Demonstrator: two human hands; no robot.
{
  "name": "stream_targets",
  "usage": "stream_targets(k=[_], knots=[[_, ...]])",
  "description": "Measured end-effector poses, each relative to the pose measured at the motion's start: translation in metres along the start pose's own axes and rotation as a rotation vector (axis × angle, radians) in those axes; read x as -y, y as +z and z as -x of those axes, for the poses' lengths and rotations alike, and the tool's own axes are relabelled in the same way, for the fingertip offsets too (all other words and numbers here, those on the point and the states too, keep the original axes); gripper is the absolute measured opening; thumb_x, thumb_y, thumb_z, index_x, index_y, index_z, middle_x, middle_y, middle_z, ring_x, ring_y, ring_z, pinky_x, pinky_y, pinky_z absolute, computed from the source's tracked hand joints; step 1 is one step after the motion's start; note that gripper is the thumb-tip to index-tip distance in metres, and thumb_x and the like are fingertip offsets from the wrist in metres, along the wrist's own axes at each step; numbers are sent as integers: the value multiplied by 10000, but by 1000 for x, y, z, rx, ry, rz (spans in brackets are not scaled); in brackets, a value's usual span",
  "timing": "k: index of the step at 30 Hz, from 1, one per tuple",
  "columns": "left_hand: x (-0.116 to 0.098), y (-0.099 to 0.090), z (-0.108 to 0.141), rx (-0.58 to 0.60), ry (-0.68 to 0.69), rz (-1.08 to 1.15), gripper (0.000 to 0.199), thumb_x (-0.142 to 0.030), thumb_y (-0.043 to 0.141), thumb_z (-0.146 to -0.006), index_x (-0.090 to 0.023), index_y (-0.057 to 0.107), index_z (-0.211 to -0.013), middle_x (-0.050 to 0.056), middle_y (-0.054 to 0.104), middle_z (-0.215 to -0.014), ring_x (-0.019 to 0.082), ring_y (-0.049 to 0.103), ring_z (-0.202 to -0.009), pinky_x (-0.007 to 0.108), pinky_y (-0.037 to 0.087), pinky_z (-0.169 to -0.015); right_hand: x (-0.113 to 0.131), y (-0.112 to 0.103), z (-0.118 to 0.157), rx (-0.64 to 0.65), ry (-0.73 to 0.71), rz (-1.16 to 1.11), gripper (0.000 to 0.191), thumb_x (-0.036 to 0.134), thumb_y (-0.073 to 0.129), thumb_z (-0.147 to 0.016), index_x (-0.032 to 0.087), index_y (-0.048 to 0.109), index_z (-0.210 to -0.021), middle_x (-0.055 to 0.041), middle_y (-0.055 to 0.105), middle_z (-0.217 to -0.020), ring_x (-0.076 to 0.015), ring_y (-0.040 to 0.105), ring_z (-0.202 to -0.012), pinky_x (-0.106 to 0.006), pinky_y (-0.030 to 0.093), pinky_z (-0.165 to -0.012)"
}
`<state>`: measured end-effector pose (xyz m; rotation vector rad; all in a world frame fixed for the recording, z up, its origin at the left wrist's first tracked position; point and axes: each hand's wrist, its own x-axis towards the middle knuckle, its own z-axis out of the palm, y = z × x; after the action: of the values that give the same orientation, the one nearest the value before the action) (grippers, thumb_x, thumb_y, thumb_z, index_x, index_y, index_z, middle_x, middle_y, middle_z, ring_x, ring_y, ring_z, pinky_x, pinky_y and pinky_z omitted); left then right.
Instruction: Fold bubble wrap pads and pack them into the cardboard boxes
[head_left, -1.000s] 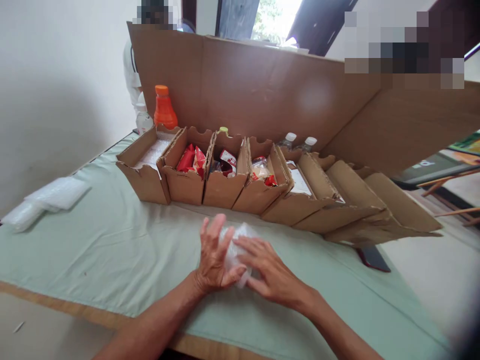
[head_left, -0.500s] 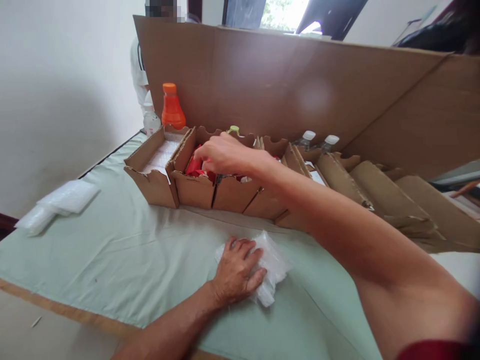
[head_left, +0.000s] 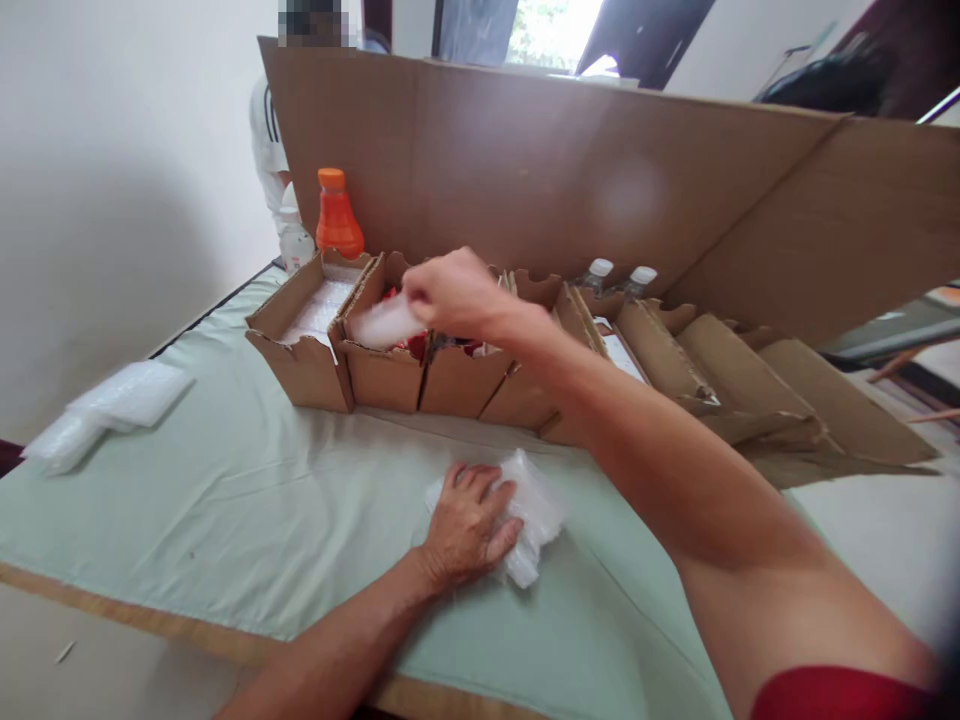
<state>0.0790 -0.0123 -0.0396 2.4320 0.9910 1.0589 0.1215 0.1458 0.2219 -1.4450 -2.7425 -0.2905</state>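
My left hand (head_left: 472,525) lies flat with its fingers apart on a piece of bubble wrap (head_left: 538,505) on the table; whether anything lies inside the wrap is hidden. Over the row of cardboard bins, my right hand (head_left: 459,295) is closed on a pale, translucent packet (head_left: 386,320), smeared by motion. The packet hangs over the second cardboard bin (head_left: 382,380) from the left. Red wrappers (head_left: 416,345) show in that bin beneath it. The leftmost cardboard bin (head_left: 300,375) holds bubble wrap sheets (head_left: 322,305).
An orange bottle (head_left: 339,215) and a clear bottle (head_left: 295,243) stand behind the bins. Two white-capped bottles (head_left: 641,280) are farther right. A tall cardboard panel (head_left: 525,170) closes off the back. More bubble wrap (head_left: 120,400) lies at left on the green cloth (head_left: 247,520). A person's sleeve (head_left: 266,130) shows beyond.
My right hand has come up slightly from the red wrappers, and the pale packet now shows in its grip. My left hand stays on the bubble wrap. The view has shifted slightly.
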Motion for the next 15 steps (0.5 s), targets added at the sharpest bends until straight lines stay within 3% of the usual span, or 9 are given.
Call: stream_targets(k=[3, 4, 6, 8, 11, 13, 15], knots=[[-3, -6, 2, -221, 9, -44, 722, -545, 544, -932, -212, 353, -1544, 214, 506, -1512, 377, 491, -1397, 627, 327, -1165, -18, -19, 79, -427, 204, -198, 188, 226, 535, -945, 208, 718, -985, -59, 760, -954, -213, 683, -879, -349, 489, -845], [-4, -9, 4, -310, 21, -53, 807, -571, 543, -922, -221, 253, -1589, 220, 429, -1572, 387, 430, -1451, 634, 291, -1187, -20, -15, 107, -554, 266, -233, 158, 256, 551, -944, 220, 706, -936, -54, 753, -918, -215, 674, -854, -342, 494, -807], [-5, -18, 6, -444, 53, -55, 880, -599, 508, -926, -238, 122, -1630, 205, 286, -1653, 389, 318, -1525, 632, 229, -1221, -17, 11, 160, -693, 340, -276, 153, 298, 574, -942, 228, 681, -859, -49, 747, -878, -226, 676, -847, -364, 497, -831], [-6, -25, 8, -500, 66, -65, 884, -625, 454, -941, -260, 62, -1644, 176, 165, -1704, 389, 232, -1565, 632, 185, -1238, -4, 53, 200, -614, 380, -357, 160, 298, 579, -939, 224, 678, -837, -43, 757, -866, -224, 687, -840, -387, 498, -862], [-6, -28, 7, -417, 91, -83, 918, -673, 447, -930, -277, 28, -1644, 173, 199, -1705, 397, 242, -1566, 638, 134, -1248, 16, 111, 234, -257, 316, -471, 145, 263, 581, -907, 228, 721, -891, -54, 793, -928, -249, 713, -904, -445, 498, -909], [-7, -23, 6, -249, 108, -50, 896, -647, 474, -934, -243, 95, -1638, 188, 409, -1612, 378, 383, -1504, 621, 116, -1256, 19, 125, 244, -72, 221, -505, 221, 232, 585, -876, 241, 751, -1022, -73, 799, -1070, -276, 714, -1037, -492, 491, -974], [-9, -17, 4, -70, 72, -21, 766, -578, 504, -949, -209, 294, -1587, 174, 583, -1475, 359, 514, -1402, 620, 132, -1250, 9, 115, 245, -26, 175, -495, 294, 229, 567, -879, 260, 754, -1103, -75, 790, -1133, -288, 707, -1103, -521, 494, -1003]])
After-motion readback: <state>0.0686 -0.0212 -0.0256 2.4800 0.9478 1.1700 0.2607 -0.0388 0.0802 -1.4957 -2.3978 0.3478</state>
